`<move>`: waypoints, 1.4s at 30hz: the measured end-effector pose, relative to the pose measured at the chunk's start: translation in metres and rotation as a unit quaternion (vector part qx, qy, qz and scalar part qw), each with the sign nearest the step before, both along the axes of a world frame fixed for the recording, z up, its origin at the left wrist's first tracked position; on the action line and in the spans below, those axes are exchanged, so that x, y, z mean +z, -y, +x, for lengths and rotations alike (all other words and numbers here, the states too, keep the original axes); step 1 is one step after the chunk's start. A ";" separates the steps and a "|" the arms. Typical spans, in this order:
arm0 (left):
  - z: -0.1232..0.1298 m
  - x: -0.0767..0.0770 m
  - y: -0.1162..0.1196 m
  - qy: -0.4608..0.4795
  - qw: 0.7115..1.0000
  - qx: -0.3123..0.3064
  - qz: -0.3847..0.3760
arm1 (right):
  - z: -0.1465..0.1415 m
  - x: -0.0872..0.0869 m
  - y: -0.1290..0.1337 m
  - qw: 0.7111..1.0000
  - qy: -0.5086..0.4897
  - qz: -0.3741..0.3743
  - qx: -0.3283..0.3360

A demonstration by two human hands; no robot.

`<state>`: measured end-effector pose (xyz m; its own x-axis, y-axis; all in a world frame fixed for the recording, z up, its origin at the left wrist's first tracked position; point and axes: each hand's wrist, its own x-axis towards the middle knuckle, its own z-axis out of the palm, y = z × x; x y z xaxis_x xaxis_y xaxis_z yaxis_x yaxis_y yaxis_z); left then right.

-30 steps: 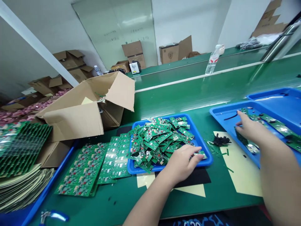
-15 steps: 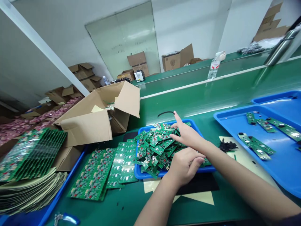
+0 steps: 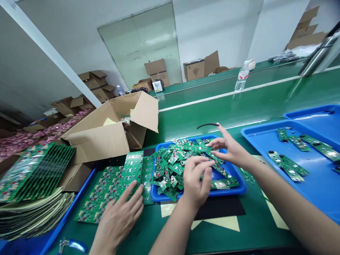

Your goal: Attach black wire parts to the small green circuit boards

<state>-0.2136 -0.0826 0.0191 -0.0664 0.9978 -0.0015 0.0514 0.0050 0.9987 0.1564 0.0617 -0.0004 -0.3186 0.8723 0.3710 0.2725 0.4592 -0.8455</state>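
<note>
Left hand (image 3: 195, 180) hovered over the heap of small green circuit boards (image 3: 172, 163) in the shallow blue plastic tray (image 3: 233, 189), fingertips drawn together. Whether they gripped a board I could not tell. Right hand (image 3: 231, 148) lay at the heap's far edge, fingers splayed, thumb and forefinger touching the top boards. Another hand (image 3: 119, 216), apparently a co-worker's, pressed flat on the large green uncut board panels (image 3: 117, 184) just left of the tray. The boards lay tangled, so in my judgement it was best to pinch one by its bare edges and lift it straight up, while the other hand steadied the heap.
</note>
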 end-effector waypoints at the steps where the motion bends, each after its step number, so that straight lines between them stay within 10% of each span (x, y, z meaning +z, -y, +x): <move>1: -0.005 -0.008 0.002 0.001 1.000 -0.015 -0.003 | 0.007 0.004 0.004 1.000 0.000 -0.004 0.021; 6: -0.019 -0.024 0.014 -0.023 0.993 -0.106 0.055 | 0.029 0.016 0.035 0.991 0.026 -0.009 0.134; 12: 0.055 0.020 -0.013 0.067 0.963 -0.259 0.026 | 0.031 0.015 0.055 0.984 -0.019 -0.033 0.175; 19: 0.184 0.010 -0.065 0.220 0.864 -0.449 -0.062 | 0.027 -0.005 0.039 0.973 -0.210 -0.051 -0.085; 22: 0.175 0.008 -0.071 0.308 0.856 -0.415 -0.020 | 0.030 -0.013 0.036 0.962 -0.232 -0.075 -0.121; 29: 0.186 0.012 -0.076 0.078 0.986 -0.149 -0.025 | 0.022 -0.002 0.047 0.972 -0.199 -0.116 -0.038; 36: 0.209 -0.004 -0.074 0.032 0.985 -0.167 -0.034 | 0.009 -0.004 0.059 0.989 -0.121 -0.075 0.033; 42: 0.204 -0.001 -0.076 0.071 0.974 -0.207 -0.065 | 0.012 -0.010 0.053 0.989 0.004 0.143 -0.030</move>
<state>-0.0100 -0.0070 0.0183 0.3510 0.9299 -0.1102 -0.0620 0.1405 0.9881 0.1681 0.0085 -0.0108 -0.2740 0.7495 0.6026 0.3126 0.6620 -0.6812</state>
